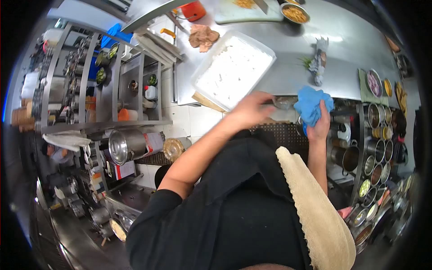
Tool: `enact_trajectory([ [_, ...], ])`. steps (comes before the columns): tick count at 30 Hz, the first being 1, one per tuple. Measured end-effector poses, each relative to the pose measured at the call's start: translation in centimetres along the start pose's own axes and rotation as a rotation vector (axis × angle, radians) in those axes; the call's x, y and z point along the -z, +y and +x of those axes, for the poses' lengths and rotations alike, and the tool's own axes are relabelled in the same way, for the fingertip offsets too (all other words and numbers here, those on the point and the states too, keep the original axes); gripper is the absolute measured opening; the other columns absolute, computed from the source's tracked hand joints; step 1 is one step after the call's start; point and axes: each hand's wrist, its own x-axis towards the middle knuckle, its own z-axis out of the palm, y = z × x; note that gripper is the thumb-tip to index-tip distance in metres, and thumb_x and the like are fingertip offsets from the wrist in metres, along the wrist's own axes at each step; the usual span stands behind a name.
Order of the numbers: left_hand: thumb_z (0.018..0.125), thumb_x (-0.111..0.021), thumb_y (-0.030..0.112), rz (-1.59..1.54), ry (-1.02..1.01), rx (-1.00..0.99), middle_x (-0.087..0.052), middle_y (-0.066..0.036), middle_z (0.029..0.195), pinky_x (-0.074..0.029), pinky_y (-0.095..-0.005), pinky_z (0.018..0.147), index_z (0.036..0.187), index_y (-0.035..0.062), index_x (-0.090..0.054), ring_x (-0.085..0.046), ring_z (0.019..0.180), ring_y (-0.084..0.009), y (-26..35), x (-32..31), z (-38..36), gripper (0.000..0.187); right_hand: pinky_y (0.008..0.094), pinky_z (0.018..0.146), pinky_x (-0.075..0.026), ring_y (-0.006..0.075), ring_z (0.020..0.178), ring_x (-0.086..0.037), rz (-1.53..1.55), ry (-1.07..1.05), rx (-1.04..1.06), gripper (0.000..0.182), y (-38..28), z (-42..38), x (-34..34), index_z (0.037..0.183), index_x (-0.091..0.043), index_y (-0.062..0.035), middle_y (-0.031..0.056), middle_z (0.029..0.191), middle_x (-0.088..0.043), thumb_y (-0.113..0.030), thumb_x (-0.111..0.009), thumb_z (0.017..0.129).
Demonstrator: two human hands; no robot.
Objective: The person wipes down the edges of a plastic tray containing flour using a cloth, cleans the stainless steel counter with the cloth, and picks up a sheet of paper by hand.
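My right hand (319, 123) is closed on a crumpled blue cloth (313, 104), held up at the front edge of the steel counter. My left hand (255, 109) is partly blurred, with its fingers stretched toward the right and nothing visible in them. It is just below the near corner of a white plastic tub (270, 55) that holds something white. Some clear, crumpled plastic (283, 102) shows just beyond its fingertips. A plastic-wrapped bundle (320, 63) lies on the counter above the blue cloth, beside a few green sprigs (306, 62).
On the steel counter (288, 42) are a brown crumpled cloth (203, 38), a cutting board (225, 17) with a knife, and a bowl of orange shreds (294, 14). Metal pots (345, 157) line the right. A lidded steel pot (127, 146) stands at left.
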Motion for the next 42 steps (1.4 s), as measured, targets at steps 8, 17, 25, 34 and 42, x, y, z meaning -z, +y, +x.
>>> enact_trajectory([
  [8,0.092,-0.079,0.042,-0.710,0.652,0.783,-0.060,-0.015,0.103,-0.059,-0.0430,0.073,0.107,0.0017,-0.047,-0.064,0.088,-0.0286,-16.4,4.3,-6.6,0.053,0.0326,0.098,-0.046,0.0161,0.112,-0.060,-0.167,0.215,0.179,0.044,1.0,0.9,5.4,0.138,-0.057,-0.0014,0.0055,0.124,-0.063,-0.029,-0.060,0.104],
  [17,0.090,-0.055,-0.006,-0.897,0.929,0.639,-0.062,-0.017,0.112,-0.060,-0.0414,0.074,0.114,0.0007,-0.049,-0.068,0.094,-0.0265,-14.6,2.2,-0.5,0.025,0.0329,0.105,-0.040,0.0169,0.115,-0.053,-0.075,0.075,0.081,0.041,13.7,1.4,0.0,0.132,-0.054,-0.0045,0.0058,0.124,-0.058,-0.036,-0.050,0.106],
  [25,0.086,-0.050,-0.003,-1.214,0.757,0.536,-0.067,-0.012,0.107,-0.057,-0.0410,0.080,0.114,-0.0012,-0.058,-0.068,0.097,-0.0273,-9.6,3.1,-0.8,0.029,0.0531,0.110,-0.035,0.0490,0.124,-0.045,-0.772,-0.452,0.746,0.040,13.8,-3.3,-11.0,0.130,-0.051,0.0026,0.0297,0.133,-0.046,-0.024,-0.056,0.101],
  [34,0.085,-0.045,-0.010,-1.011,0.741,0.438,-0.060,-0.013,0.129,-0.059,-0.0465,0.086,0.136,0.0073,-0.047,-0.066,0.112,-0.0282,-4.2,3.5,-5.6,0.054,0.0454,0.105,-0.040,0.0377,0.116,-0.054,-0.477,0.024,0.628,0.030,13.1,7.0,-13.9,0.128,-0.050,0.0040,0.0235,0.124,-0.056,-0.016,-0.048,0.106],
  [42,0.085,-0.047,-0.009,-0.970,0.646,0.466,-0.060,-0.015,0.131,-0.056,-0.0472,0.092,0.137,0.0002,-0.044,-0.064,0.116,-0.0296,-2.3,3.7,-8.3,0.053,0.0370,0.099,-0.047,0.0244,0.109,-0.063,-0.150,-0.043,0.216,0.040,7.0,17.0,-11.8,0.123,-0.064,0.0009,0.0140,0.116,-0.067,-0.031,-0.059,0.099],
])
